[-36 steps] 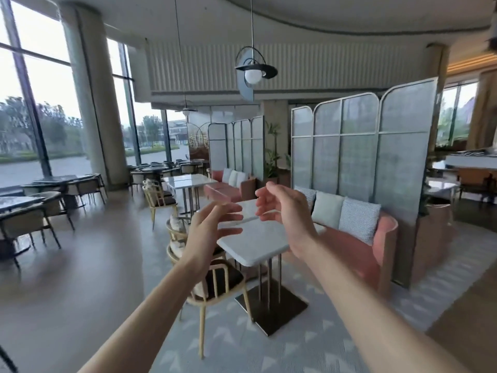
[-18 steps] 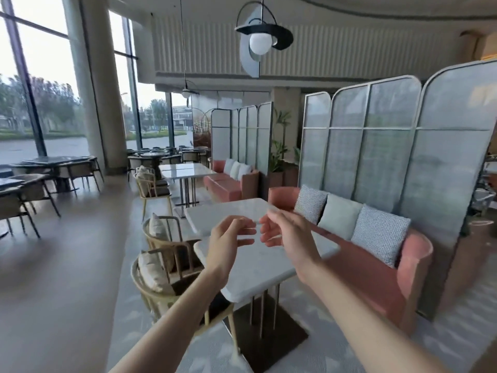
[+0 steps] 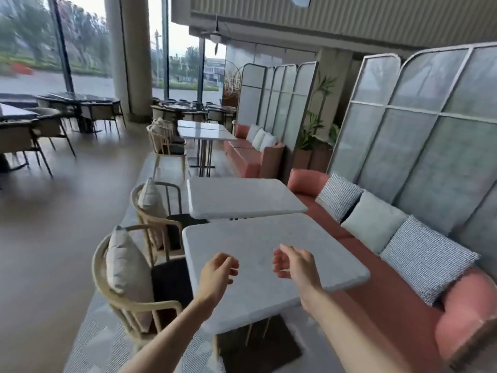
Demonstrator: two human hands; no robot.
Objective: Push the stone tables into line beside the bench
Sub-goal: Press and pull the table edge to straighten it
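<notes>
Both hands, left hand (image 3: 217, 273) and right hand (image 3: 295, 267), are hovering over the near stone tabletop (image 3: 258, 243), fingers loosely curled, holding nothing (pink bench (image 3: 398, 308) lying alongside).

The scene is viewed from one head-worn camera, aimed forward and down, close above the near white stone counter (image 3: 258, 249); the pink upholstered bench (image 3: 398, 313) is seen toward three o'clock.
</notes>
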